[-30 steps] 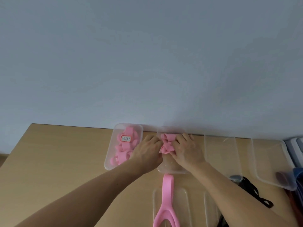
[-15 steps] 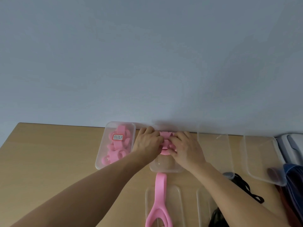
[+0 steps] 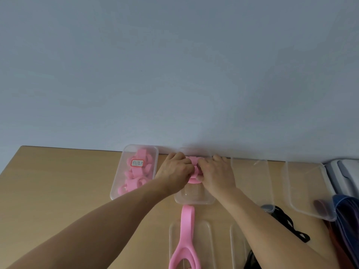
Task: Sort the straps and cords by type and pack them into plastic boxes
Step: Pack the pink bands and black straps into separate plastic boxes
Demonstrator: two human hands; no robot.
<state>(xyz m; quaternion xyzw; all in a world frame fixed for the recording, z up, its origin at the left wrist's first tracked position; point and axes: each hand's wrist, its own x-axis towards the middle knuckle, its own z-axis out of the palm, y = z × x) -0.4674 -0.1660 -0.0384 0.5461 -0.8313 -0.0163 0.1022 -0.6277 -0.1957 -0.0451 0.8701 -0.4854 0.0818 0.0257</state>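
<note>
A folded pink strap (image 3: 194,167) lies bunched inside a clear plastic box (image 3: 195,199) at the table's back edge. My left hand (image 3: 174,172) and my right hand (image 3: 215,174) both press on it from either side, fingers closed around the bundle. To the left, another clear box (image 3: 118,189) holds several coiled pink straps (image 3: 136,175) with a small label on top. A long pink strap (image 3: 185,239) lies loose nearer to me, across a clear lid (image 3: 206,245).
Two more clear boxes (image 3: 252,179) (image 3: 308,189) stand to the right along the wall. Black cords (image 3: 287,224) lie under my right forearm. Dark blue and purple straps (image 3: 347,216) pile at the right edge. Tan tabletop (image 3: 58,191) spreads to the left.
Both hands pushed the pink strap bundle further toward the back of the box and pressed it down. The camera view shifted slightly.
</note>
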